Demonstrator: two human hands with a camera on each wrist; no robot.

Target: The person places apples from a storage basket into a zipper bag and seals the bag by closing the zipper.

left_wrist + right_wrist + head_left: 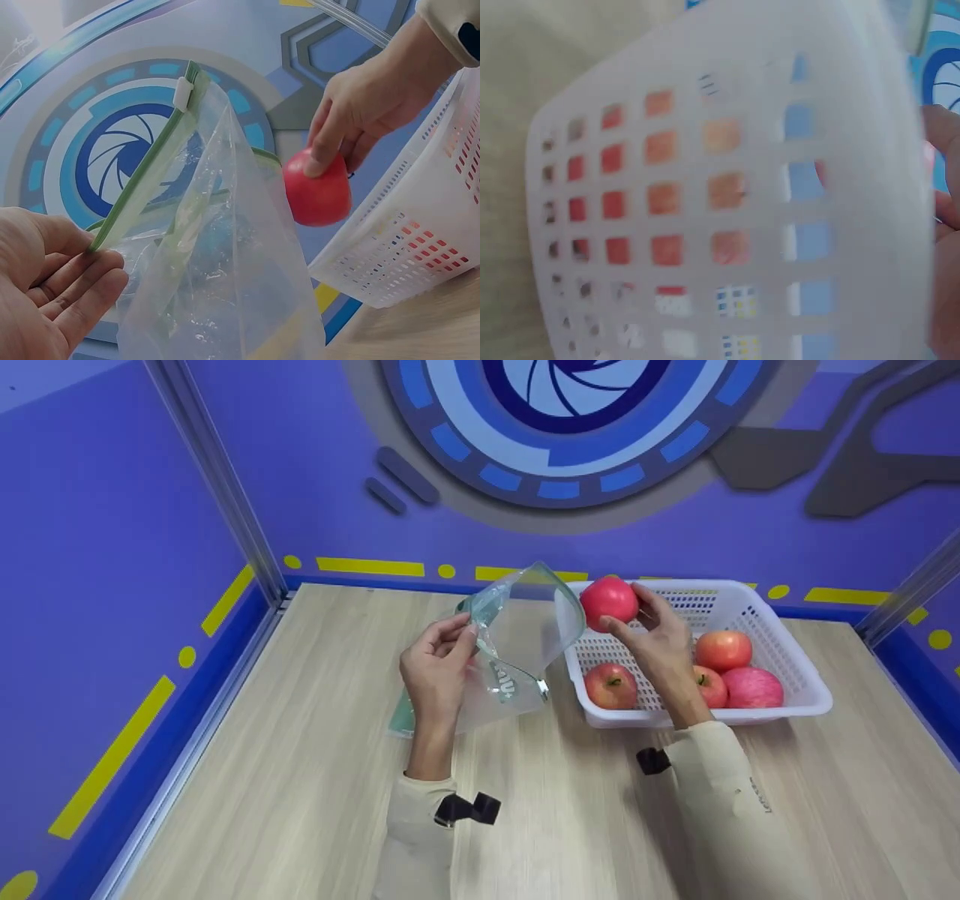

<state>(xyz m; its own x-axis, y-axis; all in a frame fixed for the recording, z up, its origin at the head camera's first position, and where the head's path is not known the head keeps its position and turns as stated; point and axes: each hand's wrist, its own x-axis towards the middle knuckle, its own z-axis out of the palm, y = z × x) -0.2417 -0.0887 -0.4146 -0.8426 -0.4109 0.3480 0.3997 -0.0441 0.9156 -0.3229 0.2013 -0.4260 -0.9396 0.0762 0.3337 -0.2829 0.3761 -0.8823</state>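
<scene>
My left hand (437,661) pinches the green-edged rim of a clear zip bag (517,622) between thumb and fingers. The bag's mouth gapes toward the right, and its white slider (182,94) shows at the top in the left wrist view. In my right hand (660,637) is a red apple (609,601), gripped by thumb and fingertips above the basket's left side, close beside the bag's mouth. Much of the right wrist view is filled by the basket wall (862,225), with only part of my right hand (946,202) at the right edge.
The white slotted basket (814,701) stands on the wooden table (555,825) and holds several more apples, among them one apple (611,686) alone at the left and another apple (724,650) at the right. Blue printed panels (315,495) rise behind and at the left.
</scene>
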